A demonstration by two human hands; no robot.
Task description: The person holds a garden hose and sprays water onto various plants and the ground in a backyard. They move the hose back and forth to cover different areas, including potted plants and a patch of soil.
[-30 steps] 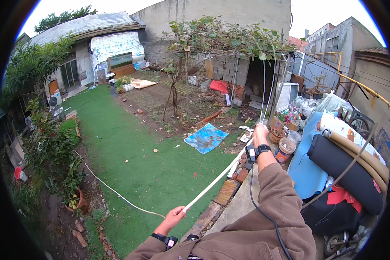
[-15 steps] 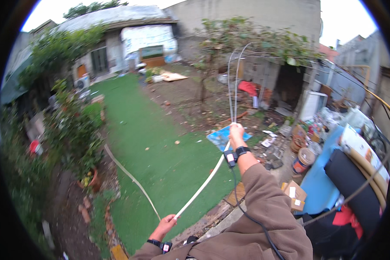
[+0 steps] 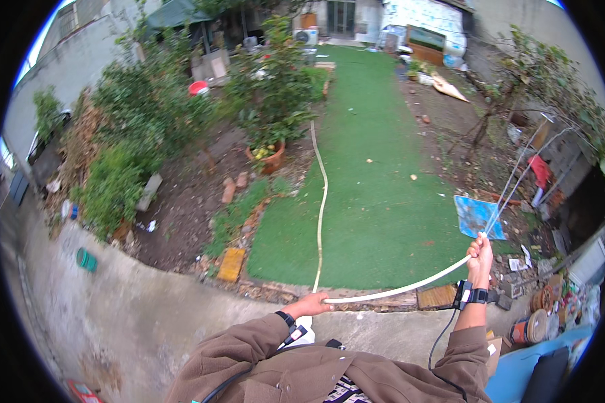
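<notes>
A white hose (image 3: 400, 291) runs in a sagging curve between my two hands. My right hand (image 3: 479, 254), out at the right, is closed around its end. From there thin pale streams (image 3: 514, 178), which look like water, arc up and away toward the leafy vine (image 3: 551, 84) at the far right. Near the middle bottom, my left hand (image 3: 305, 306) is wrapped around the hose further back. Past that hand, the rest of the hose (image 3: 324, 195) trails away along the left edge of the green turf (image 3: 376, 168).
A terracotta pot (image 3: 269, 160) with a bush stands left of the turf. A blue sheet (image 3: 470, 216) lies beyond my right hand. Buckets (image 3: 530, 326) and clutter crowd the lower right. Concrete paving (image 3: 148, 322) runs along the near side, with a green container (image 3: 86, 260) on it.
The view has swung left, bringing the left garden bed and concrete into sight. My right hand has moved to the right, away from my left. Both keep hold of the hose.
</notes>
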